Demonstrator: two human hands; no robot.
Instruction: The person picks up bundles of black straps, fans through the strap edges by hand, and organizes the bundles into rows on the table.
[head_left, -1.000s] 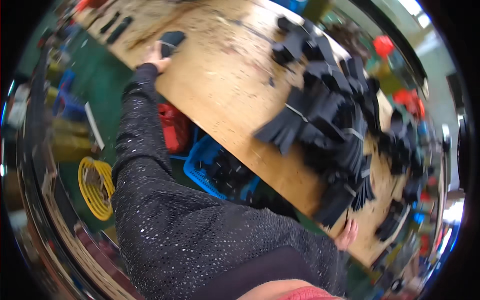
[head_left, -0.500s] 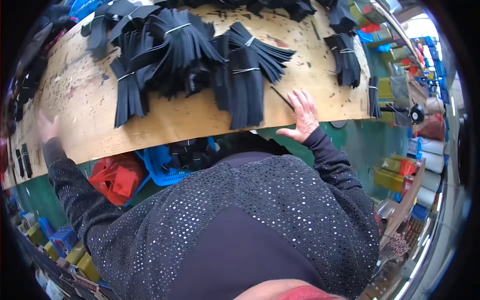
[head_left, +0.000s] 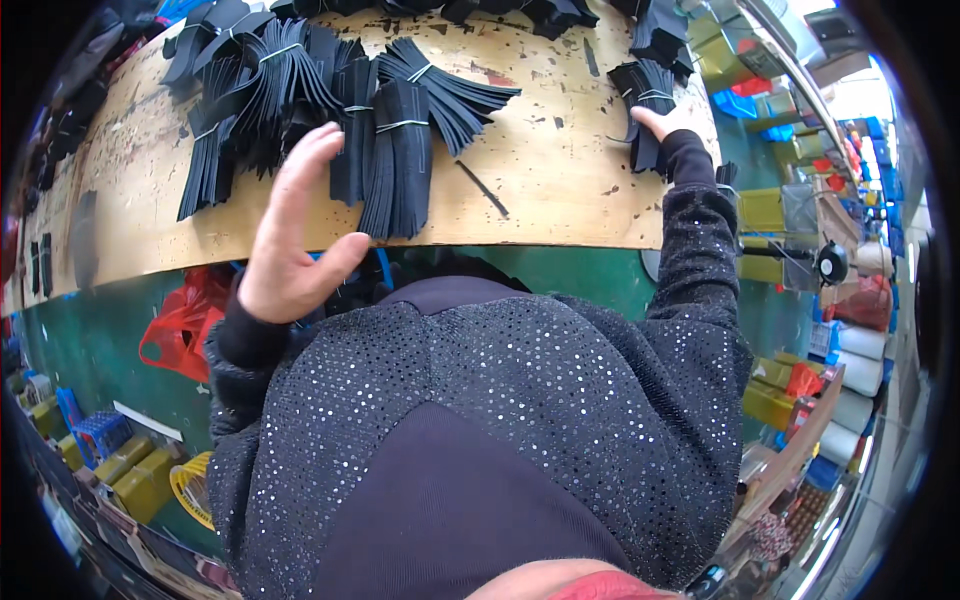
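Note:
My right hand (head_left: 667, 121) is at the right of the table, closed over a bundle of black strips (head_left: 650, 84) tied with a pale band. Its thumb lies across the bundle; the other fingers are mostly hidden. My left hand (head_left: 292, 240) is raised over the table's front edge, open, thumb apart from the straight fingers, holding nothing. Beyond it lie more tied bundles: an upright one (head_left: 402, 165), a slanting one (head_left: 445, 92) and a fanned one (head_left: 270, 85). A single thin black strip (head_left: 482, 188) lies between the hands.
The worn wooden table (head_left: 560, 205) bears a blurred dark shape (head_left: 86, 238) and two small strips (head_left: 41, 264) at its left. Below hangs a red plastic bag (head_left: 187, 325). A small black fan (head_left: 831, 262) and yellow bins (head_left: 762, 210) stand to the right.
My left hand has come from the table's far left to the front middle, raised. My right hand has left the front edge and reached right onto the tied bundle. The view has shifted.

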